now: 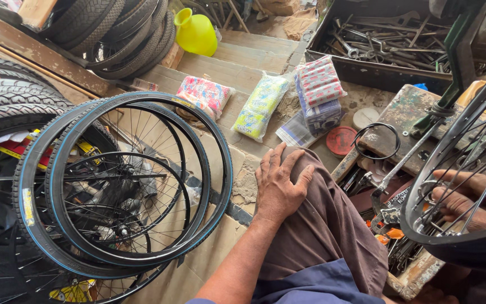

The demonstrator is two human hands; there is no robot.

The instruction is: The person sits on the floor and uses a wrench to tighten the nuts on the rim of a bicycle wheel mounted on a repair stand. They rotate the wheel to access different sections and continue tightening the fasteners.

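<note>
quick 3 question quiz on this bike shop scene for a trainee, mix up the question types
1. True or false: the left hand rests flat on the person's knee.
2. Multiple choice: the right hand is at A) the yellow funnel, B) the spoked wheel rim, C) the tray of wrenches.
3. Fill in: the wheels with blue-striped tyres stand to the person's ____.

Key:
1. True: palm down on the brown trouser leg, holding nothing.
2. B: the fingers lie among the spokes inside the rim.
3. Left.
</note>
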